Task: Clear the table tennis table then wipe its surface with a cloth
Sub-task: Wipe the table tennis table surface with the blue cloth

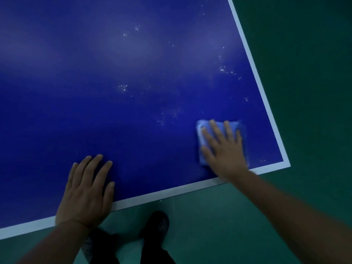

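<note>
The cloth [221, 140], a folded blue pad, is lying flat on the blue table tennis table [114, 82] near its right corner, and the right hand [224, 149] is pressing down on it with fingers [216, 130] spread and straight. Nothing is being pinched; the palm and fingers are simply covering the pad, whose edges are showing beyond the fingertips and to the thumb side. The left hand [87, 189] is resting flat on the table well apart from the cloth, fingers extended and holding nothing, its heel sitting over the white border line [171, 191] as if bracing the body.

No objects are showing on the visible part of the table, so the clearing step appears done and the wiping step is what is in hand. Pale specks [171, 115] are scattered just beyond the right fingertips and further out toward the far side, so the next move is probably calling for a push of the cloth forward and toward the thumb side, with the pressure kept even so the pad is not bunching.

To the little-finger side of the right hand the side edge is running close, and the near edge is lying just behind the wrist; a stroke that way risks sliding the cloth off onto the green floor [304, 92]. Ahead of the fingertips and across toward the left hand, open surface is stretching wide. A dark shoe [158, 223] is standing below the near edge.
</note>
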`<move>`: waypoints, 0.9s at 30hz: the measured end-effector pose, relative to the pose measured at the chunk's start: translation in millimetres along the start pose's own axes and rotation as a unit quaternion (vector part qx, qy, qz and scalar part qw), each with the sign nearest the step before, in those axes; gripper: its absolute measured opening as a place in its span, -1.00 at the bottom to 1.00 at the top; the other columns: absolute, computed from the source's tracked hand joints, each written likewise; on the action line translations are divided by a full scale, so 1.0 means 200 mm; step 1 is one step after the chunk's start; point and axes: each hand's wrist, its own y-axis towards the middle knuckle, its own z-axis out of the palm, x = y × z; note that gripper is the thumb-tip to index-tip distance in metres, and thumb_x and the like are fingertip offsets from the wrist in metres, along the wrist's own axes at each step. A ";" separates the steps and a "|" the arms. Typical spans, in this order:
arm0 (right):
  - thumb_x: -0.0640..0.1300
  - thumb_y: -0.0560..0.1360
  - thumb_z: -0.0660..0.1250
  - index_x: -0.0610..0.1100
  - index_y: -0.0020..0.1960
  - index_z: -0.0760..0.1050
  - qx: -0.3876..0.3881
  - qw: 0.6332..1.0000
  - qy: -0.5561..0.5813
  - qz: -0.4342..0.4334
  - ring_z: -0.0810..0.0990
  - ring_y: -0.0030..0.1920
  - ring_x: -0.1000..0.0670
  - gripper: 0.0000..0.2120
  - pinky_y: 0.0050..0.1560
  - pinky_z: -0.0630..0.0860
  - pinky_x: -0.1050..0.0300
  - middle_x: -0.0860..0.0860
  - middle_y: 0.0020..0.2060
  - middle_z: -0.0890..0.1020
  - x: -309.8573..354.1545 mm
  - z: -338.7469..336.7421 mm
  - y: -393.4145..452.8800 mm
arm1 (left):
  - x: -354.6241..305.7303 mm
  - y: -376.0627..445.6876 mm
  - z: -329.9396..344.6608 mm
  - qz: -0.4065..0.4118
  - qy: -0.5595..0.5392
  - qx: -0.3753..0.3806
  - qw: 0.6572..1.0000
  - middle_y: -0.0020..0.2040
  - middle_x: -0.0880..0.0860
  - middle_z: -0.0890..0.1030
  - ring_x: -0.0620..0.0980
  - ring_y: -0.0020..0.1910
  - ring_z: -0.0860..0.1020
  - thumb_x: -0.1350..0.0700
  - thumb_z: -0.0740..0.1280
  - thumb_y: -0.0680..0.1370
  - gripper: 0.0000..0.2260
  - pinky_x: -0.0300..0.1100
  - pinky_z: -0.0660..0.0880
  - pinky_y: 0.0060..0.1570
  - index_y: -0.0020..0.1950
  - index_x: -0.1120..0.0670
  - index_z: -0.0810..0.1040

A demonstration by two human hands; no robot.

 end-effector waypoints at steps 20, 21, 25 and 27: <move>0.34 0.56 -0.29 0.19 0.60 -0.17 -0.002 0.990 0.029 0.137 -0.15 0.60 -0.14 -0.36 0.53 -0.14 -0.28 0.09 0.62 -0.09 -0.57 -0.10 0.21 | 0.00 0.00 0.00 -0.008 0.009 0.020 1.000 0.43 0.29 0.39 0.30 0.47 0.27 -0.19 -0.15 0.64 -0.32 0.17 0.01 0.52 0.40 0.27 0.47; 0.35 0.56 -0.31 0.20 0.60 -0.19 0.006 0.992 0.031 0.124 -0.16 0.60 -0.13 -0.37 0.53 -0.14 -0.28 0.09 0.61 -0.10 -0.57 -0.09 0.14 | -0.01 0.00 0.00 -0.009 0.009 0.020 1.000 0.43 0.29 0.39 0.30 0.47 0.26 -0.19 -0.15 0.64 -0.31 0.15 -0.01 0.53 0.40 0.27 0.47; 0.34 0.59 -0.32 0.23 0.58 -0.30 0.021 0.994 0.023 0.101 -0.33 0.57 0.04 -0.42 0.53 -0.14 -0.30 0.12 0.60 -0.19 -0.56 -0.01 -0.27 | 0.00 0.00 0.00 -0.011 0.009 0.027 1.000 0.43 0.30 0.39 0.30 0.47 0.25 -0.19 -0.15 0.65 -0.31 0.03 -0.13 0.55 0.39 0.28 0.47; 0.36 0.58 -0.34 0.27 0.56 -0.34 0.021 0.995 0.021 0.097 -0.39 0.55 0.09 -0.42 0.53 -0.16 -0.29 0.15 0.59 -0.23 -0.58 0.01 -0.31 | 0.00 0.00 0.00 -0.009 0.005 0.025 1.000 0.43 0.30 0.38 0.30 0.47 0.24 -0.19 -0.15 0.65 -0.32 0.03 -0.14 0.55 0.39 0.27 0.47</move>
